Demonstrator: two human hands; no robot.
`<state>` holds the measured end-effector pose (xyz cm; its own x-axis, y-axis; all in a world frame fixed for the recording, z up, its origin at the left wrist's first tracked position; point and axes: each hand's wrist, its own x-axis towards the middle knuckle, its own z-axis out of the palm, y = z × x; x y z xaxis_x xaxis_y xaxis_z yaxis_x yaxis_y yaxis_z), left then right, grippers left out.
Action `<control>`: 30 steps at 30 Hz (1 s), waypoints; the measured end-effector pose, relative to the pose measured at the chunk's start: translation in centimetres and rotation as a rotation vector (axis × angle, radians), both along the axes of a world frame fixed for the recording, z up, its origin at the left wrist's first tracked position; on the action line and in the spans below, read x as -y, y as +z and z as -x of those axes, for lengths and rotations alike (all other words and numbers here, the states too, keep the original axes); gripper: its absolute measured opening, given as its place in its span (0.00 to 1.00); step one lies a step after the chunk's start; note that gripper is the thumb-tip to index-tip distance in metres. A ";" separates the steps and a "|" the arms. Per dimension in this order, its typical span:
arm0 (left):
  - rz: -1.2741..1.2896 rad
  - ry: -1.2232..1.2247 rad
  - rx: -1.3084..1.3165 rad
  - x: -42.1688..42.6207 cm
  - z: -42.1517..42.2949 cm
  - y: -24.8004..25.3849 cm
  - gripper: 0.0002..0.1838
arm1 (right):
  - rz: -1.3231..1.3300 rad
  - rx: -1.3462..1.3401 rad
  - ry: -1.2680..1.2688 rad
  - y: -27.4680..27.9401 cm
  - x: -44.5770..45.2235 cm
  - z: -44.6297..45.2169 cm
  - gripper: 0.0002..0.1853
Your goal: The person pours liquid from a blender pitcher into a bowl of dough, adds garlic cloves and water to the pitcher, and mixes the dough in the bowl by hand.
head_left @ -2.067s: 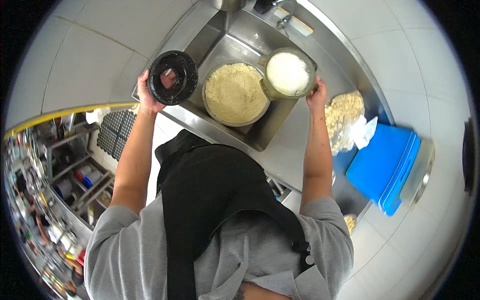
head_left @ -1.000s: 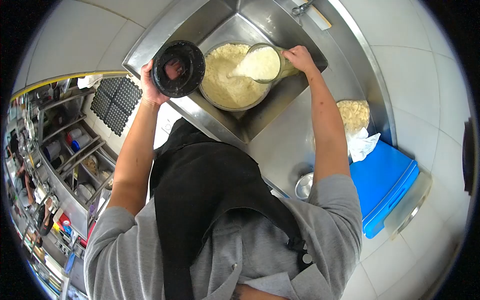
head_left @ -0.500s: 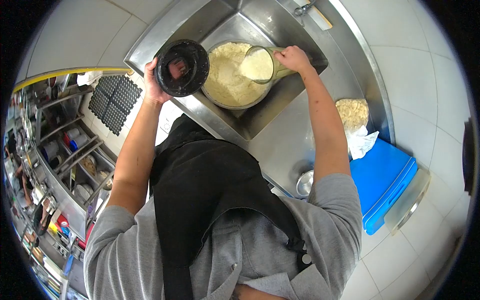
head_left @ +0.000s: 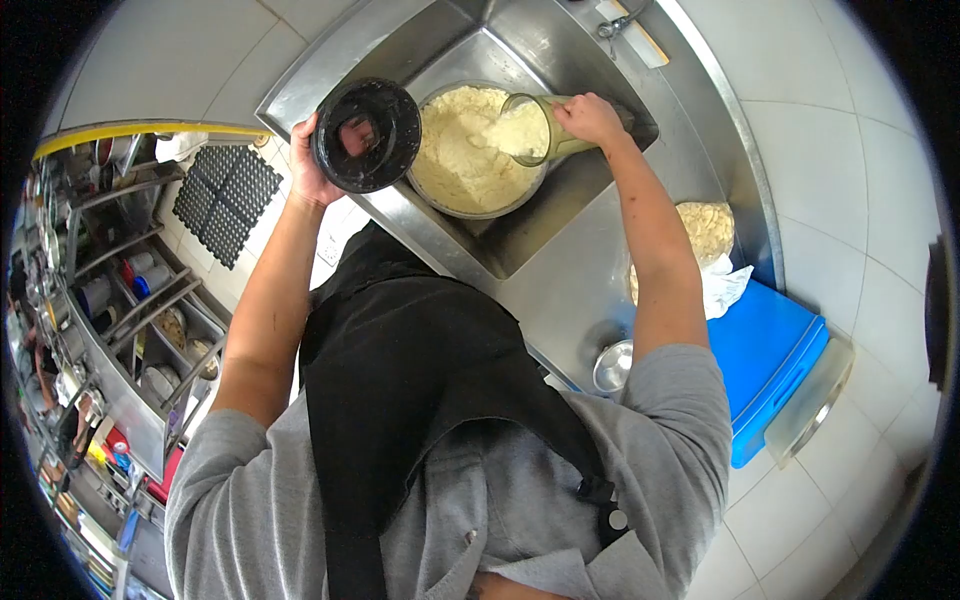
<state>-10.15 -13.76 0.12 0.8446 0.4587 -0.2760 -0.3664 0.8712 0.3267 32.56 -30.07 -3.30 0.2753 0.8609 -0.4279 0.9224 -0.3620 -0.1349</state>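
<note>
My left hand (head_left: 310,165) grips the rim of a shiny black round bowl (head_left: 366,135), tilted so its inside faces me. With my right hand (head_left: 590,120) I hold a clear, greenish pitcher (head_left: 562,148) on its side, its mouth pointing left. Pale yellow, mushy batter (head_left: 525,130) slides from the pitcher onto more of the same in a large round tub (head_left: 468,214). That tub stands inside the steel sink (head_left: 575,215). Most of the pitcher's far end is hidden behind my right hand.
On the steel counter (head_left: 560,300) to the right lie a bag of pale pieces (head_left: 708,230), a crumpled white cloth (head_left: 725,285) and a small metal bowl (head_left: 612,367). A blue-lidded box (head_left: 765,345) sits beside them. A tap (head_left: 612,25) is at the back; steel shelving (head_left: 150,400) stands at left.
More batter has slid out of the pitcher, and the pile in the tub looks higher beneath its mouth. Both hands keep nearly the same position; the view has shifted slightly.
</note>
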 end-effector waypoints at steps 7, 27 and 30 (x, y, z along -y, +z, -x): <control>0.004 -0.058 0.112 -0.2 -0.4 1.3 0.34 | 0.037 0.038 0.077 0.9 -0.3 0.9 0.25; 0.039 -0.059 0.011 -2.5 1.2 -0.7 0.37 | 0.155 0.113 0.110 2.2 -0.9 5.4 0.25; 0.032 -0.071 0.012 -2.9 0.9 -0.4 0.36 | 0.132 0.142 0.153 2.2 -1.0 5.8 0.24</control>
<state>-11.02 -10.82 -0.29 0.8782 0.3882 -0.2794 -0.3066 0.9053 0.2941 26.78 -29.04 -1.10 0.2117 0.8362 -0.5060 0.9740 -0.2229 0.0392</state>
